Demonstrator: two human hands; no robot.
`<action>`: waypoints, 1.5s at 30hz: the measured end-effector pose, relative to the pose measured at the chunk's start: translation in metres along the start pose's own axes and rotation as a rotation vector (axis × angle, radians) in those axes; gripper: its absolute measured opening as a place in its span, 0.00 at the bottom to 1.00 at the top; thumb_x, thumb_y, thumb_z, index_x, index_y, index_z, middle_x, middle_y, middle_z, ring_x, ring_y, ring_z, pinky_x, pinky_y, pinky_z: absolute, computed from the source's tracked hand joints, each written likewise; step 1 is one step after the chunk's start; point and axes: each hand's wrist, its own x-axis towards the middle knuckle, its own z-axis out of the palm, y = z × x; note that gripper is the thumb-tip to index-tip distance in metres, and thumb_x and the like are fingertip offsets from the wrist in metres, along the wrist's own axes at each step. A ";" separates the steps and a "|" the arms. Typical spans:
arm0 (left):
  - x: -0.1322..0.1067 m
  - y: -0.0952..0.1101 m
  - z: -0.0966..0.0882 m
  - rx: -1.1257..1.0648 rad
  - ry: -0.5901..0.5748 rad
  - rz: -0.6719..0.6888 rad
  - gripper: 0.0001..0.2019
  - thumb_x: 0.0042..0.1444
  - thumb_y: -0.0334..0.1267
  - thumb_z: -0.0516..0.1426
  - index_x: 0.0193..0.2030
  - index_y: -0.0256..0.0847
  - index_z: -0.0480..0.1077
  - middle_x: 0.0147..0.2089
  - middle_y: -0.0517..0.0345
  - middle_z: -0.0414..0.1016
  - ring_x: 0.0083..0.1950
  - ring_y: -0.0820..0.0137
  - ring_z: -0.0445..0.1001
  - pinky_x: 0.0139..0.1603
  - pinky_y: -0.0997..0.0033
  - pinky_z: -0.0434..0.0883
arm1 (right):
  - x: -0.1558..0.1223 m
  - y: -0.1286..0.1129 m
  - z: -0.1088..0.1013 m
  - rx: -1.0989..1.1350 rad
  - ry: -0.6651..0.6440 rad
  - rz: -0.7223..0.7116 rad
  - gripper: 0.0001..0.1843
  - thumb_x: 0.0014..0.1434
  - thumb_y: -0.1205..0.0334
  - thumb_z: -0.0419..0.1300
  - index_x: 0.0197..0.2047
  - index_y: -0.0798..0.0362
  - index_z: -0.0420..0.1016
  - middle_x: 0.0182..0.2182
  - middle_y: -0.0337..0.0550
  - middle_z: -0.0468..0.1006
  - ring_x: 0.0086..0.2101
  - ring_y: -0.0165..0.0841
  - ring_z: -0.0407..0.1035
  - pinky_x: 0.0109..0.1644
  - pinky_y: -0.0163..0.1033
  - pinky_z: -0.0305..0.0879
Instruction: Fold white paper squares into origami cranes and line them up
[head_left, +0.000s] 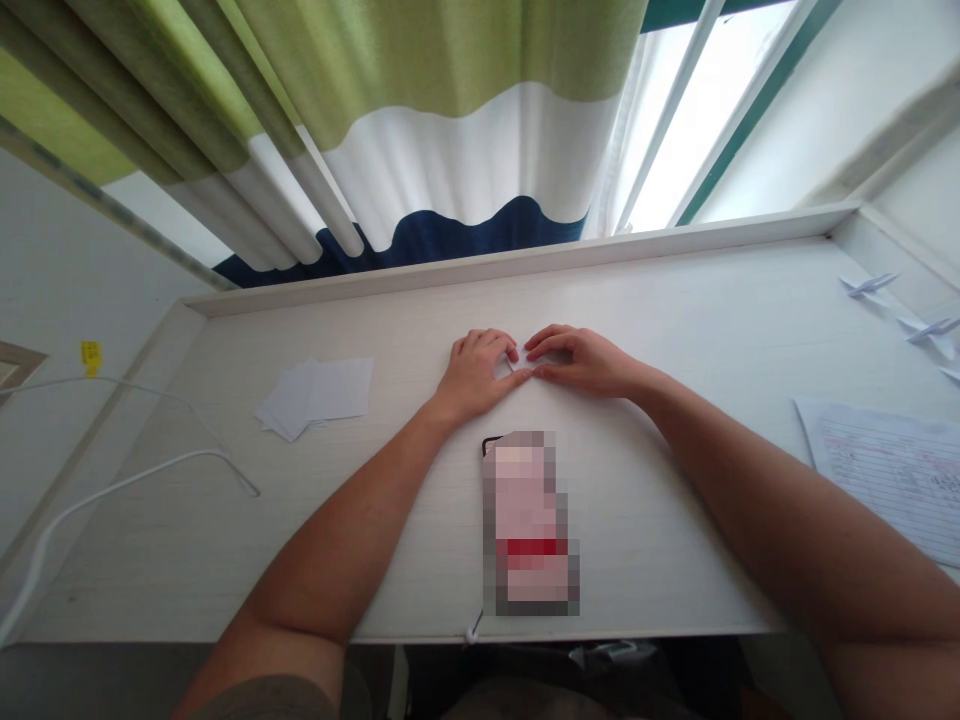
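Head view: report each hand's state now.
Left hand: curled, at a small white paper; hold unclear.
Right hand: curled, at the same paper; hold unclear.

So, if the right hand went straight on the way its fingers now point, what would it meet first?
The right hand would probably meet a small white paper first, then the left hand just behind; depth is unclear.

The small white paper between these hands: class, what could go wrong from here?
The small white paper between the left hand and right hand nearly matches the white desk, so its edges may be hard to see. The blurred rectangular phone just below the hands could get nudged by the left forearm. The loose stack of white paper squares might slide if bumped.
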 end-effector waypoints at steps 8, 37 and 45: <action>-0.002 0.003 0.001 0.068 0.014 0.023 0.12 0.68 0.52 0.62 0.48 0.47 0.72 0.57 0.54 0.80 0.62 0.56 0.71 0.65 0.52 0.64 | -0.001 -0.006 0.007 -0.042 0.090 0.037 0.06 0.57 0.65 0.66 0.32 0.47 0.85 0.50 0.45 0.87 0.49 0.43 0.80 0.60 0.52 0.74; -0.003 0.004 0.004 0.106 0.056 0.017 0.24 0.65 0.51 0.63 0.64 0.45 0.71 0.62 0.49 0.78 0.66 0.52 0.70 0.69 0.50 0.66 | -0.004 -0.005 0.016 -0.267 0.127 -0.050 0.06 0.69 0.63 0.57 0.43 0.49 0.76 0.43 0.49 0.83 0.45 0.43 0.77 0.54 0.51 0.74; 0.000 -0.002 0.007 0.063 0.034 -0.065 0.30 0.64 0.60 0.62 0.67 0.47 0.67 0.68 0.48 0.73 0.69 0.51 0.66 0.72 0.48 0.65 | -0.006 -0.006 0.014 -0.245 0.112 -0.123 0.08 0.64 0.65 0.62 0.45 0.49 0.80 0.47 0.50 0.83 0.49 0.45 0.77 0.58 0.53 0.73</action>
